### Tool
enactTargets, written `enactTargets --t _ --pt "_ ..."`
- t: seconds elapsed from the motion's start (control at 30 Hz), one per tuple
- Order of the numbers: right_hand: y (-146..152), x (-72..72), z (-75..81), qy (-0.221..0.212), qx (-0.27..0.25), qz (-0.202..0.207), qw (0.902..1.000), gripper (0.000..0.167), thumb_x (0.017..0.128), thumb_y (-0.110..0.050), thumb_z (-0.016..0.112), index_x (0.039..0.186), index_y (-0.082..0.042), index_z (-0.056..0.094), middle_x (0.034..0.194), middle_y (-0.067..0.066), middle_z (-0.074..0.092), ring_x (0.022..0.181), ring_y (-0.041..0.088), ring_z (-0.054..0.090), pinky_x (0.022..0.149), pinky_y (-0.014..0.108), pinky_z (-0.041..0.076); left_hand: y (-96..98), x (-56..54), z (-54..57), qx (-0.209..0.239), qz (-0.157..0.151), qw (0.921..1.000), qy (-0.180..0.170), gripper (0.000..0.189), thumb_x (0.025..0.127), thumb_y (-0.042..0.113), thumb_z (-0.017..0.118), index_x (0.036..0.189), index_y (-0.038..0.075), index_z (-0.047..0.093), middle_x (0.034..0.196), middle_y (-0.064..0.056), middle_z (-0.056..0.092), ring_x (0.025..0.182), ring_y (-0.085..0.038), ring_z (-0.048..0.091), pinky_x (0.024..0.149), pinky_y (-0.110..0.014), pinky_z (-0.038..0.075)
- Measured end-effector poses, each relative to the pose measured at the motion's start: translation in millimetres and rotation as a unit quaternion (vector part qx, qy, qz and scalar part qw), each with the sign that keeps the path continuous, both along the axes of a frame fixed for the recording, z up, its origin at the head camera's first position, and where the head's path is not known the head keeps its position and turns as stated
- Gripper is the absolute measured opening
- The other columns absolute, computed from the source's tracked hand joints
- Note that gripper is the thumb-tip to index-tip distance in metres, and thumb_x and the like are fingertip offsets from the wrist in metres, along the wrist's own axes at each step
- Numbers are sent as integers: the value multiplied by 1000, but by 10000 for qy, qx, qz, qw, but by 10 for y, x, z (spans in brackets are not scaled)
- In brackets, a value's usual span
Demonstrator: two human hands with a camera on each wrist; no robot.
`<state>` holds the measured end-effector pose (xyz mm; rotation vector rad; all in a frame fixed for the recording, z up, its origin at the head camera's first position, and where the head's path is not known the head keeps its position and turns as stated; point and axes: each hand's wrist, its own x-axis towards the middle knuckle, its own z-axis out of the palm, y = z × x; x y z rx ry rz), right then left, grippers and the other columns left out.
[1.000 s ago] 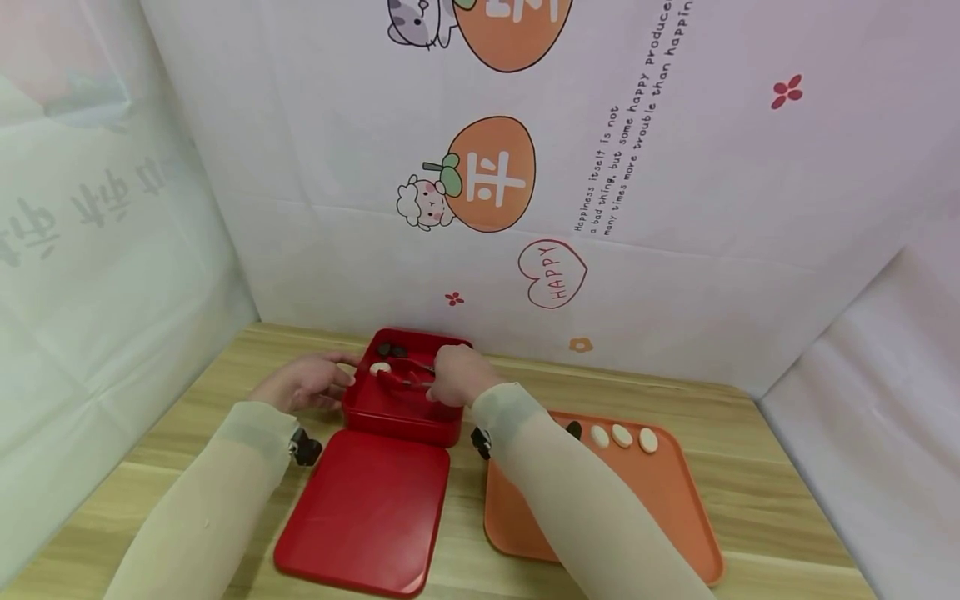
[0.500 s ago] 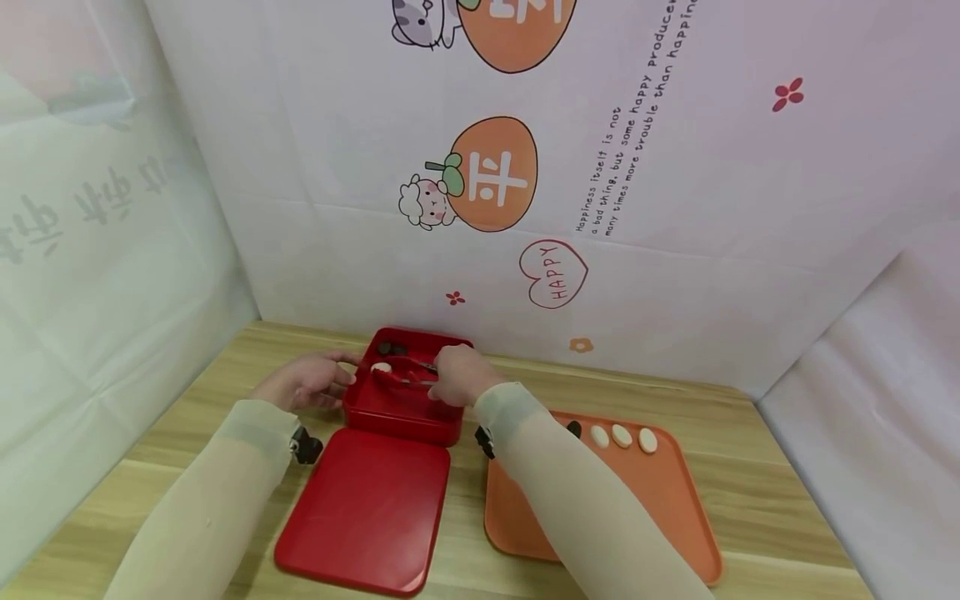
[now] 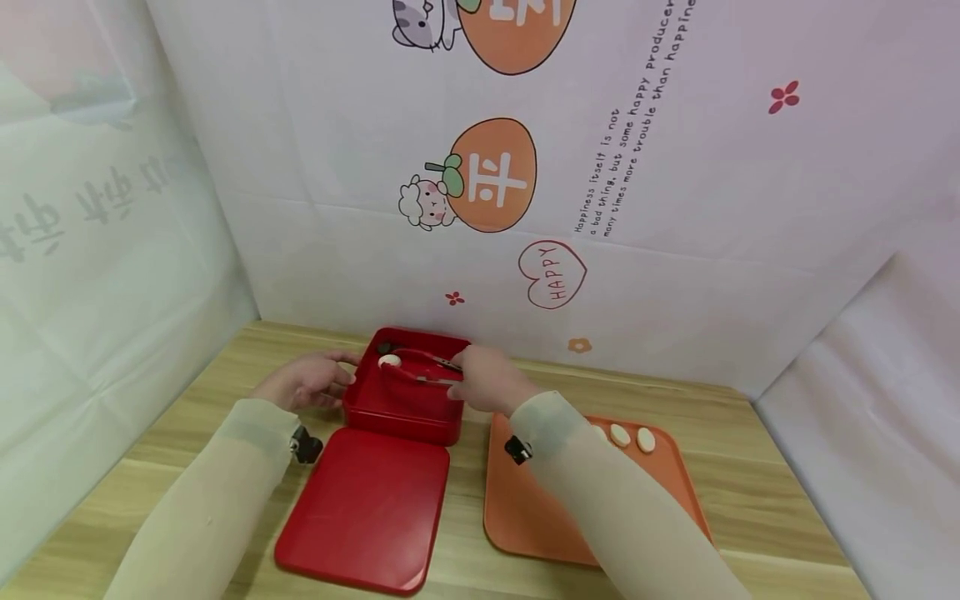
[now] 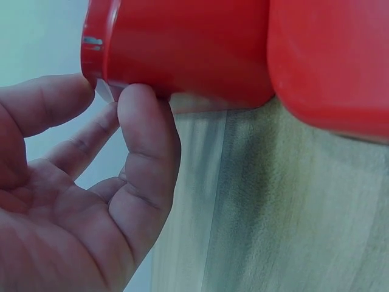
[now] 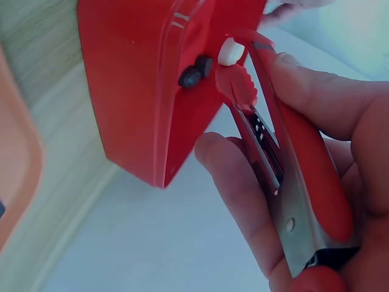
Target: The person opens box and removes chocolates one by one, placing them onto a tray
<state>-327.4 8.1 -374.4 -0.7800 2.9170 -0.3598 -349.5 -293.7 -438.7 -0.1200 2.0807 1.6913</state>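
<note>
My right hand (image 3: 491,379) grips a pair of red-tipped metal tongs (image 5: 292,176), which reach into the red box (image 3: 405,429). A white oval piece (image 5: 230,52) lies between the tong tips; whether it is lifted off the box floor, I cannot tell. Dark pieces (image 5: 197,72) rest in the far left corner of the box. At the box's left side my left hand (image 3: 311,382) holds the rim and wall, fingers bent, as the left wrist view shows close up.
The red lid (image 3: 363,512) lies flat in front of the box. To the right is an orange tray (image 3: 525,521) with several white oval pieces (image 3: 620,435) along its back, partly hidden by my right forearm. A printed cloth (image 3: 337,167) rises behind the table.
My right hand and the tongs have moved right, and the white piece has shifted slightly right and back with the tips. My left hand has stayed in place.
</note>
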Motion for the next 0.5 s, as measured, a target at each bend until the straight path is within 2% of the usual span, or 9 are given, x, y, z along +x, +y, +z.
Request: enactTargets --t 0.1,0.17,0.3,0.33,0.4,0.5 --pt "190 91 74 -55 -398 99 9991 30 91 -22 74 117 -8 71 94 -4 65 80 15 56 72 31 49 15 0 3 -6 1 10000 -5 56 96 2 52 150 3 35 119 -24 60 90 -29 63 75 -38 55" --pt "337 157 117 -198 -668 55 9976 36 92 -22 74 125 -10 68 98 -4 66 67 15 53 64 32 49 23 6 5 -15 -22 10000 -6 56 97 2 52 150 3 35 121 -25 59 93 -31 63 75 -38 55" --pt "634 282 192 -453 -1032 -216 9934 49 93 -22 73 139 -12 59 119 2 66 50 15 50 61 34 48 25 15 6 10 -42 10000 13 57 97 2 52 151 3 34 123 -26 59 96 -32 63 74 -37 55" --pt "706 310 209 -469 -1036 -281 9931 53 93 -22 72 142 -10 56 124 4 64 52 15 51 63 35 48 22 14 5 13 -51 10000 27 57 97 2 52 151 2 34 123 -26 58 96 -32 63 73 -37 55" --pt "840 354 240 -366 -980 -320 9940 52 94 -22 71 142 -8 56 133 9 60 64 15 57 72 37 48 17 10 1 23 -49 10000 53 57 97 1 52 150 2 33 123 -25 58 95 -31 63 72 -36 55" --pt "1042 411 271 -257 -945 -351 9946 53 93 -21 72 141 -4 56 136 13 58 69 15 55 74 38 46 17 9 1 0 -43 10000 74 57 97 1 52 150 2 34 123 -25 58 93 -31 63 72 -36 55"
